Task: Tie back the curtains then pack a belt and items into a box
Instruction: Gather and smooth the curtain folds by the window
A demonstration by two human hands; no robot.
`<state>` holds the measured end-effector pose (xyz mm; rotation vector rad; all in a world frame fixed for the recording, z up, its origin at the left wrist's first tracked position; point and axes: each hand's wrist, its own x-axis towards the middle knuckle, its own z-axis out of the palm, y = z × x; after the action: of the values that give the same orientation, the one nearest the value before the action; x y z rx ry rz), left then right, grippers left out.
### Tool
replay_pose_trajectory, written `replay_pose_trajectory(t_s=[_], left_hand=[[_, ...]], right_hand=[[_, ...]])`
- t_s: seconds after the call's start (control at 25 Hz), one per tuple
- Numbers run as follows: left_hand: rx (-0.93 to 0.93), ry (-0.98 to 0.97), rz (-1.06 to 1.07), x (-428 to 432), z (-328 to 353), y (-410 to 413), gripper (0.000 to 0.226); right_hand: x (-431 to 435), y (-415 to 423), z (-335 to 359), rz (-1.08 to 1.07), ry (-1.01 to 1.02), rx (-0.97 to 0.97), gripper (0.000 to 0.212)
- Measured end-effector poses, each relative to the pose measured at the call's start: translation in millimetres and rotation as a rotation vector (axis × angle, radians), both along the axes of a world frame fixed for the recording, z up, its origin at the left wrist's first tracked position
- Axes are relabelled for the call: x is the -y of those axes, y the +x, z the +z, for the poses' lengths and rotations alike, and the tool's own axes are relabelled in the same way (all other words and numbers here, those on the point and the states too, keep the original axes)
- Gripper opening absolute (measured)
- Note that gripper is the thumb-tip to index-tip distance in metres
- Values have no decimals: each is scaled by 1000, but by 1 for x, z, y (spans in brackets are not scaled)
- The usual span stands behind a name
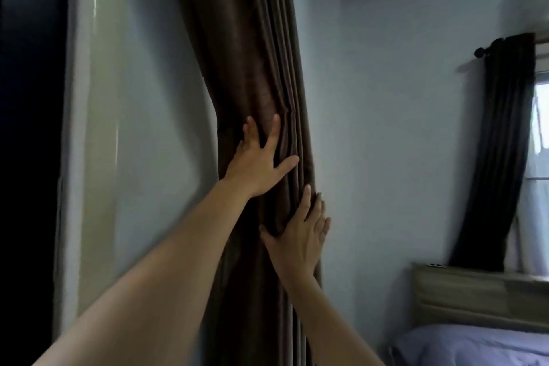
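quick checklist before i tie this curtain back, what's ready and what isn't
1. Curtain bunched into folds: ok.
2. Left hand flat on the folds: ok.
3. Right hand flat on them, lower down: ok.
4. A hand gripping round the bundle: not ok, both only press.
5. Tie-back in view: not ok, none seen.
6. Far curtain tied back: cannot tell.

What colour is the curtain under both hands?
Dark brown curtain, plain, seen in the head view.

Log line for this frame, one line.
step: curtain tie-back | left hand: flat on brown curtain | right hand: flat on curtain, lower | tie: none visible
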<state>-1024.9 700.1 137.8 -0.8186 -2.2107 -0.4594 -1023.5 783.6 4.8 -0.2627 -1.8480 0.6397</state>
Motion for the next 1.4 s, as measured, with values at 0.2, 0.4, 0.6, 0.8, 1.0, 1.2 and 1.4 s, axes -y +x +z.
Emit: replay_pose_trajectory(t_s=[0.2,0.4,0.6,0.8,1.0,1.2,1.4], left_hand=[[56,47,97,-9,-10,-11,88],[50,193,136,7,-38,23,92],[62,271,214,29,-62,78,98],[164,397,270,47,-76,135,89],[71,528,363,62,-97,191,78],[-44,616,505,84,-133,248,67],[-106,583,764,112,-152,308,68]], right_hand=[[-20,-14,0,188,79,-53,106],[-33,24,-20,569,202,-15,103],[-23,64,-30,1035,139,109,125],[-6,75,-27,1321,148,122,117],[15,91,-39,1746,-22,236,95],[32,111,-62,1917,-183,202,99],[48,140,-60,1618,-171,27,97]])
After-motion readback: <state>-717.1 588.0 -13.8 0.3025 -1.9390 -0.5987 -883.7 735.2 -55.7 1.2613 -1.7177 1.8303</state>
